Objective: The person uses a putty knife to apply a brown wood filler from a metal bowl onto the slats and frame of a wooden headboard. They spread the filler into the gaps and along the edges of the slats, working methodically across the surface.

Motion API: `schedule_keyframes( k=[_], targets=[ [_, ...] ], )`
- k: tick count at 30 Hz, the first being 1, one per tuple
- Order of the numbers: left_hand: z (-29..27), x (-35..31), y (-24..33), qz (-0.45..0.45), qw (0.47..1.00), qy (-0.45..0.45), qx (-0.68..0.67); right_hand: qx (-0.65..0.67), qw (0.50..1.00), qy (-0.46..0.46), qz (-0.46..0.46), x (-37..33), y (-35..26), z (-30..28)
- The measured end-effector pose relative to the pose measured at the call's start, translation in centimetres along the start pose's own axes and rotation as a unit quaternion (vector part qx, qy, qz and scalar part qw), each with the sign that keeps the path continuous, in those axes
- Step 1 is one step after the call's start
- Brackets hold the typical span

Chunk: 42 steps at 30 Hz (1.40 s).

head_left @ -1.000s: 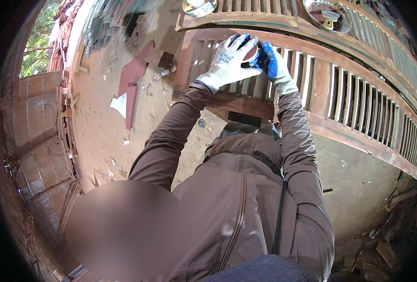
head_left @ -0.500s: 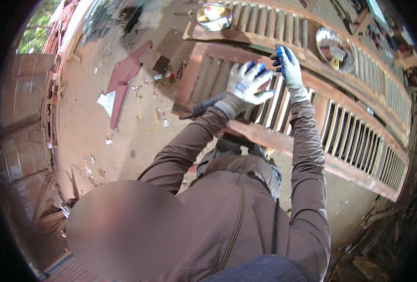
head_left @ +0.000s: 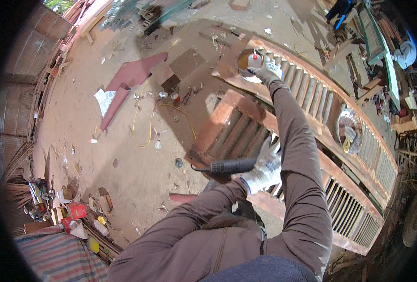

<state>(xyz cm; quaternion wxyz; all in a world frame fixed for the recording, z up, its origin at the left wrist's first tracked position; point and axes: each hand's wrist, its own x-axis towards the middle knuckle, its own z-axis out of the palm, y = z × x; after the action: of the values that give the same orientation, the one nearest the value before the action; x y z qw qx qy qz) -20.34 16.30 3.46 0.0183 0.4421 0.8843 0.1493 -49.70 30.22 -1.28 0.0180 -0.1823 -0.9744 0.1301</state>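
Right hand (head_left: 270,70) has moved forward to the round container (head_left: 242,62).

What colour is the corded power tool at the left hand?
Black, or nearly so; the corded power tool shows best in the head view, at the left hand.

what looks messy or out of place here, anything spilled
Mainly the floor: a dark red sheet lies askew, partly folded over, beside a white piece, and a yellow cord trails in a loose loop among scattered scraps. That looks untidy so near the slatted panel. No spill is evident.
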Motion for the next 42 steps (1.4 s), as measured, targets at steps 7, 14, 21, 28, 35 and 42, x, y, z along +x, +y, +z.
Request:
schedule_keyframes(
  k=[7,14,21,28,35,42],
  targets=[
    [-1.3,-0.3,0.3,0.015,0.989,0.056,0.134,0.141,0.989,0.025,0.03,2.5,1.7,0.7],
    [1.9,0.9,0.6,0.065,0.963,0.209,-0.157,0.539,0.811,0.162,-0.159,-8.5,8.1,-8.7],
    [4.3,1.3,0.5,0.066,0.977,0.175,-0.1,0.432,0.879,0.195,-0.051,-32.8,20.6,-14.6],
    [3.1,0.5,0.2,0.114,0.98,0.14,-0.09,0.193,0.974,0.115,0.014,-44.7,20.4,-12.3],
    [3.6,1.1,-0.2,0.132,0.973,0.172,-0.079,0.004,0.995,0.103,-0.01,-43.3,19.1,-12.8],
    [3.4,0.8,0.3,0.135,0.974,0.175,-0.042,-0.07,0.993,0.088,-0.04,-41.4,18.2,-14.2]
  ],
)
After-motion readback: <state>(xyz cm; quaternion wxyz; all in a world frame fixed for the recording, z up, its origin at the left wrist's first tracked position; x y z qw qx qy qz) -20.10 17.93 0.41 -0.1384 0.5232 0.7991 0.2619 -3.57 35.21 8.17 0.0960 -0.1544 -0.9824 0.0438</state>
